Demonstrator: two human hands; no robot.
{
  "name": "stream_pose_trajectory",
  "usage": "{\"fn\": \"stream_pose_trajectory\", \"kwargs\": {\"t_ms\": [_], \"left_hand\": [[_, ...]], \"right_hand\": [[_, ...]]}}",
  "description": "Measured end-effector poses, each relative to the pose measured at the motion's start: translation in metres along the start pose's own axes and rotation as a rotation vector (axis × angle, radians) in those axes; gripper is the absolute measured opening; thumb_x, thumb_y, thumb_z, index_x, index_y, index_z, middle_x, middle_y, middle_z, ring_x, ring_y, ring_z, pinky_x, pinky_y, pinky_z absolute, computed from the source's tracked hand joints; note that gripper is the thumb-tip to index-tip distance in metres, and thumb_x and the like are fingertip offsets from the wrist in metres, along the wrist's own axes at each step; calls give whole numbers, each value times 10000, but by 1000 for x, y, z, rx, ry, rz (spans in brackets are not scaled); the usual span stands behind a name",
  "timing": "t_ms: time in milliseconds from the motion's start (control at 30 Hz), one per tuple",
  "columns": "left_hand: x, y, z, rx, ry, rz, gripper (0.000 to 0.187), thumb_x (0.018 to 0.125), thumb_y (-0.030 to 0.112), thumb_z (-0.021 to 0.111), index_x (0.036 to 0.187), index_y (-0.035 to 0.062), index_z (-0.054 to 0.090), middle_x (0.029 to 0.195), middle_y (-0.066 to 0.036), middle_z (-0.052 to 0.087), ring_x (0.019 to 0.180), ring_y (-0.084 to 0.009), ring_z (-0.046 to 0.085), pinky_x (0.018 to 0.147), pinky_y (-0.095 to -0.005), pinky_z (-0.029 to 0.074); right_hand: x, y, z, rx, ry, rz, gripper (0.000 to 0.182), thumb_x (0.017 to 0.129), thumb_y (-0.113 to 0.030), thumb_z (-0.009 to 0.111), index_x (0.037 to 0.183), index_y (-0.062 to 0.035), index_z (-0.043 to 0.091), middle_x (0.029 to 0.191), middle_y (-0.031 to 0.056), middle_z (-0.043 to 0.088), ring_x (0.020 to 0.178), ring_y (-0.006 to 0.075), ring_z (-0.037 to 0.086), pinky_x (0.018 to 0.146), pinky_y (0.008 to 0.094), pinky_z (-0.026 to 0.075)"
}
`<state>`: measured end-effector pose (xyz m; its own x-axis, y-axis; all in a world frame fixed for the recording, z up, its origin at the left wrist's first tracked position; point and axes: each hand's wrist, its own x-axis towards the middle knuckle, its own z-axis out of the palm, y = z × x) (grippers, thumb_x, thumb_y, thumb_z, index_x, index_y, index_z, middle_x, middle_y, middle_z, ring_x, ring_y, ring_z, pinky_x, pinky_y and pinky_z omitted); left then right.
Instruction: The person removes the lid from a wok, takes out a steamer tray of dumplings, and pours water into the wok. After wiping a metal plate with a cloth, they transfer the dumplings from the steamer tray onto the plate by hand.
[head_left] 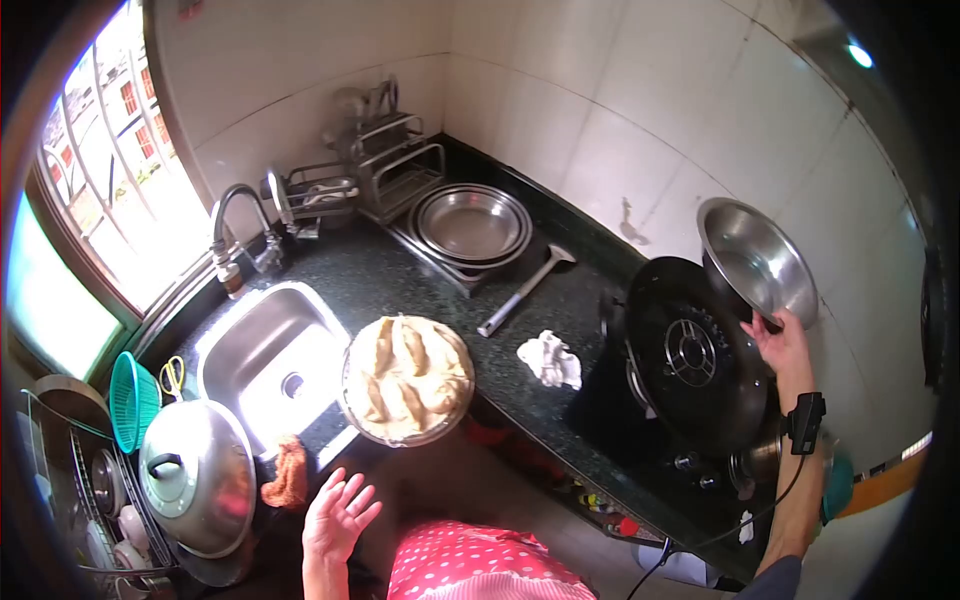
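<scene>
My right hand [785, 345] grips the rim of a stainless steel basin [750, 255], tilted beside the far right side of a black wok [720, 420]. A round metal rack [690, 352] lies in the wok's bottom. My left hand [340, 515] is raised with fingers spread and nothing in it. Nearest to it are a brown cloth [288, 475] at the counter's edge and a round dish of pale dough-like pieces [408, 375] by the sink.
A steel sink [325, 310] with a tap [240, 215] lies left. Stacked round pans [475, 225], a long-handled tool [525, 290] and a crumpled white cloth [550, 360] rest on the dark counter. A lidded pot [200, 480] and teal basket [132, 400] stand at left.
</scene>
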<state>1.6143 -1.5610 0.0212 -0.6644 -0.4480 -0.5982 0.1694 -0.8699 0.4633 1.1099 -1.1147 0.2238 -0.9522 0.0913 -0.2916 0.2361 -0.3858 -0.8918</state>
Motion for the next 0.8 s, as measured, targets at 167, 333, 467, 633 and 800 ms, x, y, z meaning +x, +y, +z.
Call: {"fn": "stream_pose_trajectory", "kwargs": {"t_ms": [167, 333, 467, 633, 800], "left_hand": [[29, 40, 17, 20, -35, -5, 608, 872, 185, 628, 1389, 85, 324, 1344, -181, 442, 1159, -351, 526, 951, -540, 467], [47, 76, 14, -26, 4, 4, 647, 862, 168, 643, 1403, 71, 302, 1340, -188, 439, 1144, -355, 538, 946, -546, 470], [51, 97, 1, -32, 95, 15, 657, 866, 171, 645, 1412, 62, 296, 1337, -190, 443, 1138, -350, 543, 941, -554, 470], [24, 135, -13, 57, 189, 219, 595, 875, 133, 632, 1384, 47, 337, 1277, -176, 491, 1069, -312, 588, 807, -470, 565], [-24, 184, -65, 141, 693, 819, 498, 918, 120, 556, 1387, 97, 390, 1311, -117, 443, 1123, -244, 507, 889, -414, 504]], "right_hand": [[-32, 89, 152, -91, -293, 177, 307, 769, -45, 571, 1041, 80, 503, 946, 210, 605, 801, 335, 645, 704, 404, 599], [-56, 211, 287, -275, -508, 474, 381, 730, -69, 602, 1095, 12, 527, 965, 177, 626, 818, 339, 650, 679, 437, 573], [-80, 298, 360, -443, -663, 611, 315, 739, -75, 602, 1041, -9, 542, 922, 140, 625, 820, 316, 647, 746, 456, 567], [-72, 368, 410, -491, -785, 746, 228, 748, -56, 579, 969, -8, 547, 872, 139, 603, 807, 319, 641, 768, 480, 567], [-64, 401, 436, -531, -733, 699, 245, 743, 8, 563, 986, 27, 535, 911, 164, 596, 797, 342, 637, 760, 495, 571]]}}
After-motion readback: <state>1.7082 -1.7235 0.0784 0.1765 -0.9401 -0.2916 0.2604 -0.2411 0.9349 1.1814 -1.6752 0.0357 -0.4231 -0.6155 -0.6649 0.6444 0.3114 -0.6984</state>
